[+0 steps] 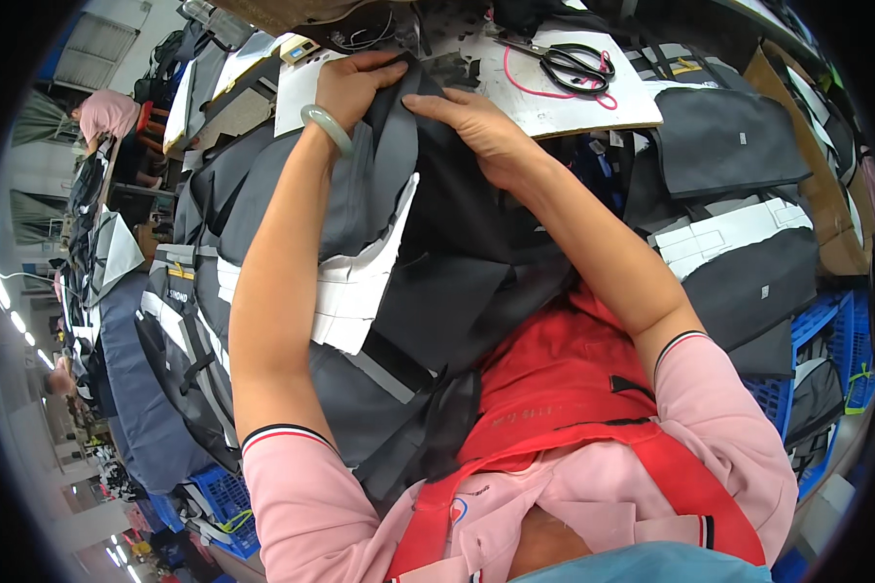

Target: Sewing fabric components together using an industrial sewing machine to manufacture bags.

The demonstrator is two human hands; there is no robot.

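My left hand (353, 85), with a pale green bangle (327, 129) at the wrist, pinches the upper edge of a dark grey fabric piece (365, 180). Just to its right, my right hand (476, 124) is closed on the same folded edge, thumb and fingers pressing it. From there the fabric hangs down over my lap between my forearms. White backing sheet (355, 301) with drawn lines shows along its lower part. Beneath lie more black and grey fabric layers (437, 301). Some of the fingertips are hidden in the folds.
Black-handled scissors (576, 70) and a pink cord (525, 89) lie on a white board (617, 112) at far right. A brown machine part (311, 12) overhangs the top. Stacked grey panels (729, 141), a cardboard box (826, 194) and blue crates (851, 335) stand right. Another person (109, 115) sits far left.
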